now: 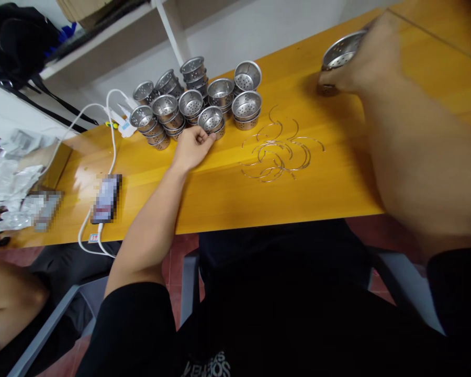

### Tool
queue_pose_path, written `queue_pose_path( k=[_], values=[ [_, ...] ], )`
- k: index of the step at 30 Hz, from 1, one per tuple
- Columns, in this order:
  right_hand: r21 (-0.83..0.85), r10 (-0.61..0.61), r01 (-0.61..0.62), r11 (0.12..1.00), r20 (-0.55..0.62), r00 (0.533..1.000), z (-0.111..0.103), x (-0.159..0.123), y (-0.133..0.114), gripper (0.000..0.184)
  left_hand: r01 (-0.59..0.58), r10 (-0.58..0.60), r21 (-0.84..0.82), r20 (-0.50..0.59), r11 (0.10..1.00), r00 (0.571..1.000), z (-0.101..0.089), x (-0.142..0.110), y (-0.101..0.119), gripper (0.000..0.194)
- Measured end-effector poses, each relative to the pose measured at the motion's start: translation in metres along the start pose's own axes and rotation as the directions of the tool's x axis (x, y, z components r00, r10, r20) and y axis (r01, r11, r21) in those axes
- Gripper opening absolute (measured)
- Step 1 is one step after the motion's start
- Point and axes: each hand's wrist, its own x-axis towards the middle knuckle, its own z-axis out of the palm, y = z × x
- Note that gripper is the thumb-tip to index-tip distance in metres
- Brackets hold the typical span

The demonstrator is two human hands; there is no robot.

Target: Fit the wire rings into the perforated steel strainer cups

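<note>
My left hand [193, 147] reaches across the yellow table [227, 193] and pinches the rim of the nearest perforated steel cup [211, 120], at the front of a cluster of several stacked steel cups [192, 97]. My right hand [361, 63], blurred by motion, is closed on another perforated steel cup [342, 50] at the table's far right. Between the hands lies a loose heap of thin curved wire handles [278, 152].
A phone [107, 199] lies on the table at the left with a white cable [110, 136] running to a power strip [121, 124]. Crumpled plastic bags [11, 178] sit at the far left. Another person's arm [8, 298] shows at the lower left. A shelf [102, 36] stands behind.
</note>
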Motion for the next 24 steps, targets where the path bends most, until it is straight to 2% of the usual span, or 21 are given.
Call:
queue_pose_path(
  k=[4, 7, 11, 24],
  values=[
    [-0.07, 0.031, -0.029, 0.997, 0.039, 0.999, -0.022, -0.025, -0.014, 0.118, 0.023, -0.023, -0.004, 0.006, 1.0, 1.0, -0.002, -0.003, 0.007, 0.058],
    [-0.066, 0.053, -0.047, 0.997, 0.089, 0.995, -0.029, -0.031, -0.015, 0.122, 0.035, -0.035, -0.009, 0.008, 0.999, 0.999, -0.002, -0.003, 0.009, 0.058],
    [-0.064, 0.039, -0.032, 0.997, 0.1, 0.994, -0.03, -0.026, -0.011, 0.111, 0.045, -0.045, -0.021, 0.01, 0.999, 0.999, -0.002, -0.003, 0.009, 0.058],
    [-0.168, 0.038, -0.023, 0.985, 0.084, 0.996, -0.032, -0.029, -0.022, 0.127, -0.002, 0.002, -0.033, 0.005, 0.999, 1.0, 0.0, 0.001, -0.003, 0.053]
  ],
)
